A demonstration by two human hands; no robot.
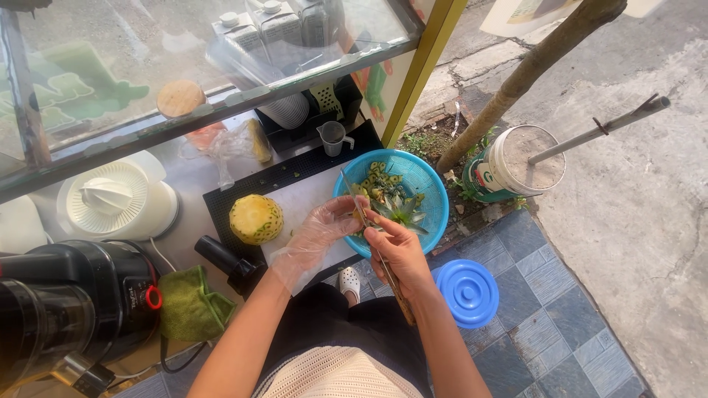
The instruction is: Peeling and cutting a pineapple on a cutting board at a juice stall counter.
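2 hands over blue basket (424, 184), right hand (402, 254) gripping knife (369, 228), gloved left hand (321, 228) pinching scrap, peeled pineapple (255, 218) beside.

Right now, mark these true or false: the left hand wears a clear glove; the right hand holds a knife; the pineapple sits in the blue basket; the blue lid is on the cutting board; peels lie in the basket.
1. The left hand wears a clear glove. True.
2. The right hand holds a knife. True.
3. The pineapple sits in the blue basket. False: it stands on the cutting board.
4. The blue lid is on the board. False: it lies on the tiled floor.
5. Peels lie in the basket. True.
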